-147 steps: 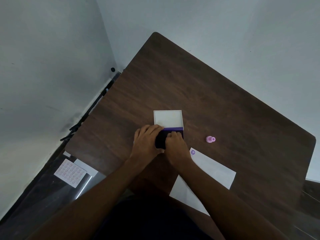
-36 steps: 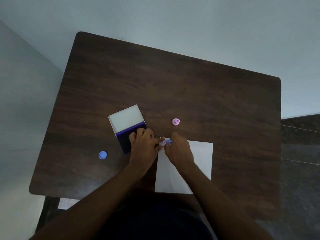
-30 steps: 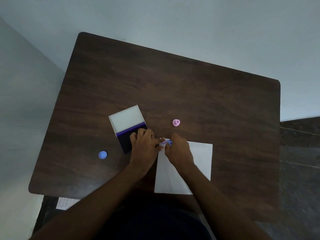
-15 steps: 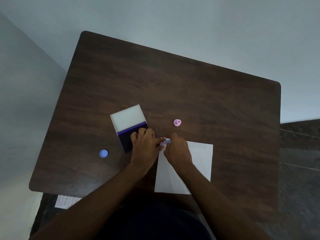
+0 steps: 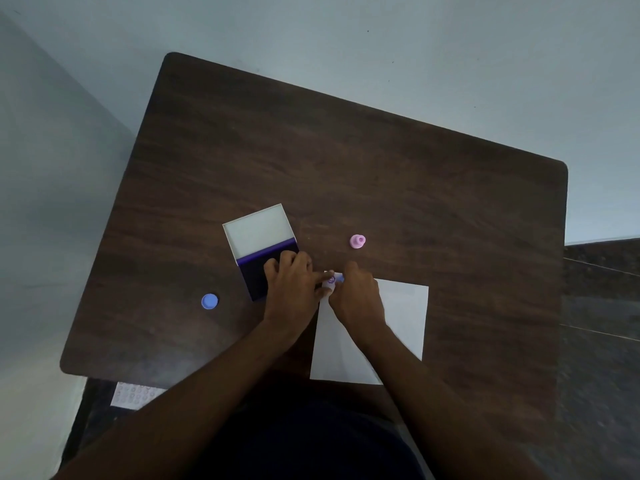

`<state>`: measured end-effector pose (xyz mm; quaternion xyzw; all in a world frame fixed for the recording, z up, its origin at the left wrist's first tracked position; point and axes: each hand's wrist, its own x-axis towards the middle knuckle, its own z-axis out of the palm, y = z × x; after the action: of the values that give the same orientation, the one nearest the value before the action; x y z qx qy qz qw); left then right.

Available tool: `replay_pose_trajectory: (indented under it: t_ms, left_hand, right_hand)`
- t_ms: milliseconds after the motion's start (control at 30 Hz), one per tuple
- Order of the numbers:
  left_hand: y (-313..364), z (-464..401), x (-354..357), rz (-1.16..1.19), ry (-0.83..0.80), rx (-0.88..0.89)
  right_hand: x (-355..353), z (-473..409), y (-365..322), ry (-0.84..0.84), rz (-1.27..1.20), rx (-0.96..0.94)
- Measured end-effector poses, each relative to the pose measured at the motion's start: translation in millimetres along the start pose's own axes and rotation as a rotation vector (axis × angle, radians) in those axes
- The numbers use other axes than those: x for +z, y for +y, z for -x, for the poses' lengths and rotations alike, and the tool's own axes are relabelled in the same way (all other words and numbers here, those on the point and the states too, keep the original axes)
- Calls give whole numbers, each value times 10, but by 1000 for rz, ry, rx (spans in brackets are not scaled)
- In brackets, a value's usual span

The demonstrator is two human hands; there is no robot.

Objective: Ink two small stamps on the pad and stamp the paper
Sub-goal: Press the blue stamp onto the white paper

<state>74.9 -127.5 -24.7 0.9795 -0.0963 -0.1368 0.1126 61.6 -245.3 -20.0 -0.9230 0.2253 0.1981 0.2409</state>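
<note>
A white sheet of paper (image 5: pixel 401 317) lies on the dark wooden table (image 5: pixel 346 168) in front of me. My right hand (image 5: pixel 358 299) pinches a small blue stamp (image 5: pixel 340 278) at the paper's top left corner, beside a purple stamped mark (image 5: pixel 331 279). My left hand (image 5: pixel 294 292) rests flat, fingertips on that corner, its back fingers over the ink pad (image 5: pixel 258 277). The pad's white lid (image 5: pixel 259 232) stands open behind it. A pink stamp (image 5: pixel 357 241) sits on the table beyond my right hand.
A round blue cap (image 5: pixel 209 301) lies on the table left of the ink pad. A sheet with rows of small circles (image 5: pixel 133 396) lies on the floor below the table's near left edge. Pale walls stand behind and to the left.
Since the oldest frame both hands left the ink pad and went to the paper's corner. Over the last second the hands have barely moved; only my head shifted a little.
</note>
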Motion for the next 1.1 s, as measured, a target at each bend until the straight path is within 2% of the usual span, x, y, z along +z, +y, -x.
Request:
replay_pose_trajectory:
  t_ms: [333, 500, 600, 733, 933, 1100]
  left_hand:
    - [-10, -6, -47, -30, -7, 7]
    - [39, -10, -119, -61, -58, -13]
    - [67, -10, -162, -130, -76, 5]
    - [79, -19, -173, -152, -70, 36]
    - [110, -21, -179, -187, -119, 98]
    - [101, 52, -245, -80, -86, 78]
  right_hand:
    - [14, -10, -33, 6, -13, 20]
    - [-86, 73, -35, -26, -83, 91]
    - [-167, 289, 107, 55, -182, 173]
    - [-189, 609, 312, 195, -321, 174]
    - [-88, 712, 433, 117, -322, 204]
    - [-115, 702, 370, 135, -341, 186]
